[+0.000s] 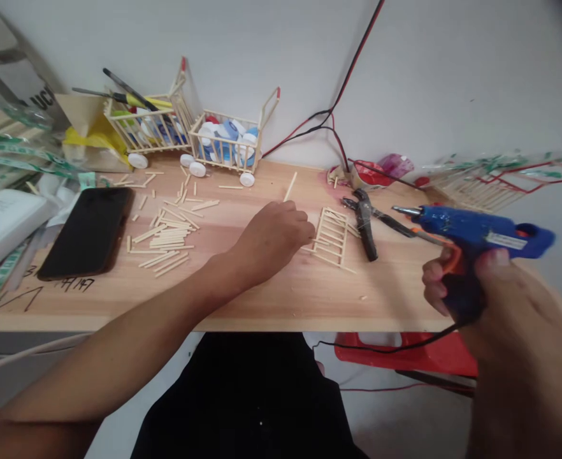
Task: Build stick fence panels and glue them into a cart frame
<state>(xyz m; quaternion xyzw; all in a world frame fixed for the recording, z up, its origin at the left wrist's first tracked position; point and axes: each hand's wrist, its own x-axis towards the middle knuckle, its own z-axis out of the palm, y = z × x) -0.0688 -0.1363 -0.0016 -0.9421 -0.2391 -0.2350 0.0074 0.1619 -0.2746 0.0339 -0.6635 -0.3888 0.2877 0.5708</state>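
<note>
My right hand (472, 280) is wrapped round the grip of a blue hot glue gun (472, 231), held above the table's right front with its metal nozzle pointing left. My left hand (271, 239) rests on the wooden table (271, 299) with its fingers curled together, touching the left edge of a small ladder-like frame of wooden sticks (332, 237). What the fingertips pinch, if anything, is hidden. Black pliers (366, 223) lie just right of the frame.
A pile of loose wooden sticks (166, 239) and a black phone (88, 231) lie to the left. Two stick-built carts (223, 141) with white wheels stand by the wall, holding bottle caps and tools. Red and black wires (331, 115) run down the wall.
</note>
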